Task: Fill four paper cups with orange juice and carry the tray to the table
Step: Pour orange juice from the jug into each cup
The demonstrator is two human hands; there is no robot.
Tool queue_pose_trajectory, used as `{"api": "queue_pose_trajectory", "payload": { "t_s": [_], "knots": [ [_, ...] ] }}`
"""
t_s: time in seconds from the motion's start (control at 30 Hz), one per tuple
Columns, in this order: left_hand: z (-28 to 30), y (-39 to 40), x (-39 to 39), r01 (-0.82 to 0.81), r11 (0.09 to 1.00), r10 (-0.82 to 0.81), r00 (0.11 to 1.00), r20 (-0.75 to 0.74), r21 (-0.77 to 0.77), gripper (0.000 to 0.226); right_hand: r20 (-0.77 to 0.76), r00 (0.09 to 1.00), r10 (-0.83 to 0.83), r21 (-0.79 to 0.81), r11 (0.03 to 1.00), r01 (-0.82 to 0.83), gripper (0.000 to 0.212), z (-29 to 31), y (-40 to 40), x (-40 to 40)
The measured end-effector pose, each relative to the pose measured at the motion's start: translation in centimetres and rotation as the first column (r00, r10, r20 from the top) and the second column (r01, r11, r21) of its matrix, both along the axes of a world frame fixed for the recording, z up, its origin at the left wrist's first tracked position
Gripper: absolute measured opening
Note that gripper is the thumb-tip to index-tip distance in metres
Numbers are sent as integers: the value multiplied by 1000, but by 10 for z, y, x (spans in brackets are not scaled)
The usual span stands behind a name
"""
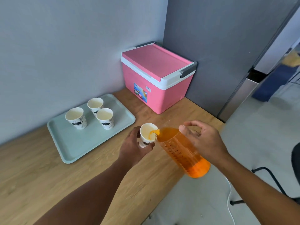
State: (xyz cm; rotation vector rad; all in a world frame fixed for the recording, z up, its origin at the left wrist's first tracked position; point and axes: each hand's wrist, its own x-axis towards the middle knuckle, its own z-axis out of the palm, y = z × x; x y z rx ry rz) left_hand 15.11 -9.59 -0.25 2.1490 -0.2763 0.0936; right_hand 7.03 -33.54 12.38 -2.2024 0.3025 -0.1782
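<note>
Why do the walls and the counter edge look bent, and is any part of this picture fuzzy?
Head view: the wide-angle lens bows straight lines, so the counter edge and wall corner lean. Light is soft and even, with faint shadows under the tray and pink cooler. The far right, beyond the partition, is smeared and unclear; the pitcher and held cup are fairly sharp.

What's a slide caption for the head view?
Right hand tips a jug of orange juice into a paper cup held by the left hand, beside three cups on a tray.
</note>
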Motion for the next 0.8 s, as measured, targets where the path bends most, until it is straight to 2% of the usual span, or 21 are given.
{"api": "queue_pose_trajectory", "payload": {
  "t_s": [0.13, 0.47, 0.8],
  "knots": [
    [0, 5, 1, 20, 1000, -20, 1000, -2, -24, 74, -19, 1000, -10, -29, 1000, 10, 40, 1, 4, -2],
    [-5, -4, -5, 80, 997, -81, 997, -21, -20, 77, -52, 998, -21, -118, 993, 15, 47, 3, -8, -8],
    [-7, -40, -15, 111, 991, -115, 992, -54, -81, 79, -80, 997, -23, -192, 981, 7, 68, 8, -39, -14]
  ]
}}
